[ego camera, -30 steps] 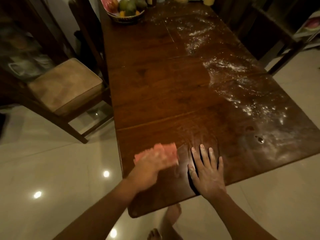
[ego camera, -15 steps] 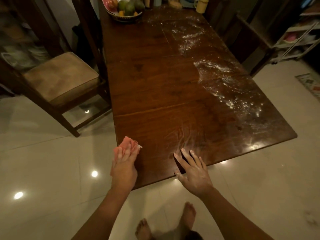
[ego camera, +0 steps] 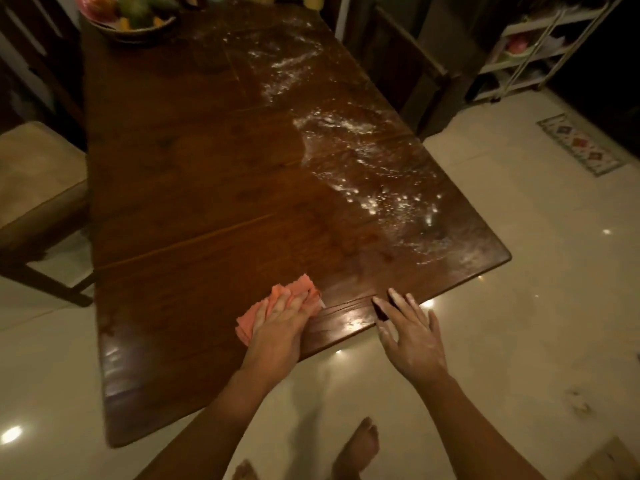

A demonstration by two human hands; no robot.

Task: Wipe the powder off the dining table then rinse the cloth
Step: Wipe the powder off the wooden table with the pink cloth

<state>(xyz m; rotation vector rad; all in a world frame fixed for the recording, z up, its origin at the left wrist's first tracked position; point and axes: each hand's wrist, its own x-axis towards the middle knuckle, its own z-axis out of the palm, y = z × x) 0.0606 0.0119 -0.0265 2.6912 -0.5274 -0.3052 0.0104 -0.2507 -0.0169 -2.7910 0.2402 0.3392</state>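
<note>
The left hand (ego camera: 280,329) lies flat on a pink cloth (ego camera: 250,318), fingers straight and pressing it onto the dark wooden table (ego camera: 194,188) near the near edge. The cloth is bunched under the palm and shows beyond the fingertips and on the hand's left side.

The right hand (ego camera: 412,339) is open with fingers spread. Its fingertips touch the table's near edge just right of the cloth, and its skin is dusted white.

White powder (ego camera: 374,192) covers the right half of the table in a band from the far end to the near right corner. The left half looks bare and glossy.

A bowl of fruit (ego camera: 138,31) stands at the far left corner. A cushioned chair (ego camera: 31,174) sits on the left, and another chair (ego camera: 408,71) is at the far right. Bare feet (ego camera: 360,445) stand on the pale tiled floor (ego camera: 519,306).
</note>
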